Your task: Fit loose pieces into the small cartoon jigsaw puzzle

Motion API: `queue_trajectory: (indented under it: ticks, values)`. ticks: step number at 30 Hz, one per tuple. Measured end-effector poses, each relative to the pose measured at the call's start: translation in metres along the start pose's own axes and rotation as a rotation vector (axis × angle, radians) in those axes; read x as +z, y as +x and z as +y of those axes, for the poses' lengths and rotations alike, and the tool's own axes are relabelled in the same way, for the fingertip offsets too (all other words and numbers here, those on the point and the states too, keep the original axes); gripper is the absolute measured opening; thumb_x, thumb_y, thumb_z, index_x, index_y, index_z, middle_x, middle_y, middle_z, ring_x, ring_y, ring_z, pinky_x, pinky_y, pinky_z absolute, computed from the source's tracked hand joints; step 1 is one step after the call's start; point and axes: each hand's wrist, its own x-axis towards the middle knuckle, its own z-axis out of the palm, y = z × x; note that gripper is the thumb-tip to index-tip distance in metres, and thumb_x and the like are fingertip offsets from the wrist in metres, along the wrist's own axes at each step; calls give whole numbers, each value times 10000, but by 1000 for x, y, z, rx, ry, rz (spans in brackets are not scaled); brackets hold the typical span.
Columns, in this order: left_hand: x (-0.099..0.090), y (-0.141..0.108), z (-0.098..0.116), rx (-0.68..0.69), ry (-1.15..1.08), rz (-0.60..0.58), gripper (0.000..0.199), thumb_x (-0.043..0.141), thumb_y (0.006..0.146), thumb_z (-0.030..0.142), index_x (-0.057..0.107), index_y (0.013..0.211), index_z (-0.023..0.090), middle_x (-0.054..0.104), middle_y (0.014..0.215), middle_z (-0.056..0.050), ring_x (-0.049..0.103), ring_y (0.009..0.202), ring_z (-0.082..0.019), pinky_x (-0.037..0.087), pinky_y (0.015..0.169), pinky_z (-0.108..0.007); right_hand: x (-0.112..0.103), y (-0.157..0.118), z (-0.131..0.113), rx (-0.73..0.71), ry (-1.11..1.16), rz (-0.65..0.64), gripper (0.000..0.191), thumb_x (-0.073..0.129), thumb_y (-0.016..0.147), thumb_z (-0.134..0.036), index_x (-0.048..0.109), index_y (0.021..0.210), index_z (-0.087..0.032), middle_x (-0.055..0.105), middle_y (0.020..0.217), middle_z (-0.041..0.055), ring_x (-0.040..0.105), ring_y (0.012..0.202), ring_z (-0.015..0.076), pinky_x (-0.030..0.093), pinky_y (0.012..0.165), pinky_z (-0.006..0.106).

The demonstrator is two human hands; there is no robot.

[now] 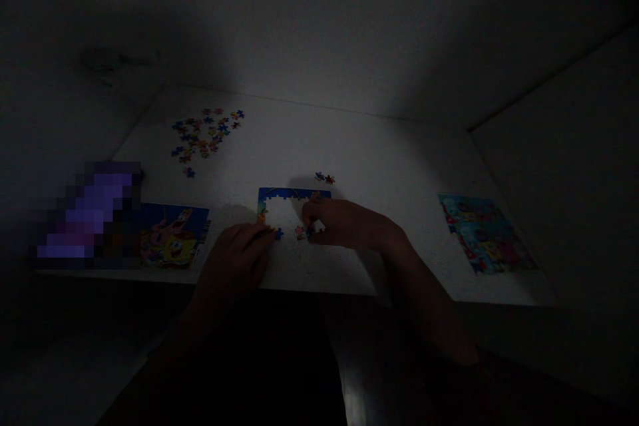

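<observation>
Near the middle of the front edge of the white table point(399, 166), in the head view, has a partly built jigsaw border point(294, 193), blue along the top and orange at the left. Rests the left hand point(232, 253) palm down over its lower left corner, with fingertips against a blue jigsaw piece point(279, 233); cannot tell whether pinching it. Curls finger and thumb of the right hand point(312, 225) close together over the right side, just beside a pink jigsaw piece point(300, 232); too dark to tell whether gripping anything. Has two loose jigsaw pieces point(330, 179) just beyond the top right corner. Toward the table's far left corner, has a scattered jigsaw heap point(202, 144). Toward the front left corner, has a SpongeBob picture point(172, 236) beside a pixelated purple object point(94, 206). Near the right edge, has a SpongeBob jigsaw point(486, 233) set aslant.
</observation>
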Motion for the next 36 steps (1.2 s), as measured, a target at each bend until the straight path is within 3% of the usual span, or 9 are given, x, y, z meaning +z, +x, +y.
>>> queue_trajectory:
  ticks: [10, 17, 24, 36]
  values:
    - [3, -2, 0, 13, 14, 20, 251, 471, 937, 133, 649, 1113, 133, 679, 1111, -117, 596, 1001, -257, 526, 869, -434, -2, 3, -1, -35, 84, -14, 98, 654, 814, -216, 590, 882, -185, 626, 934, 48, 563, 796, 168, 398, 676, 282]
    - [2, 0, 0, 2, -17, 26, 262, 471, 922, 121, 656, 1107, 147, 682, 1095, -108, 596, 991, -247, 522, 866, -420, -3, 9, 1, -122, 274, -130, 33, 611, 860, -212, 600, 873, -183, 638, 865, 13, 552, 748, 132, 407, 658, 251]
    - [2, -1, 0, -11, -34, 17, 265, 482, 904, 107, 663, 1092, 147, 679, 1090, -108, 594, 988, -241, 518, 876, -422, 9, 23, -7, -41, 440, -5, 80, 601, 831, -174, 604, 910, -166, 641, 826, 9, 581, 743, 124, 427, 660, 248]
    - [3, -1, 0, -15, -46, 14, 270, 478, 909, 118, 662, 1104, 151, 676, 1100, -105, 595, 995, -242, 513, 875, -423, 22, 33, -10, -25, 374, 74, 147, 550, 805, -95, 637, 897, -169, 634, 739, -11, 576, 674, 114, 412, 639, 238]
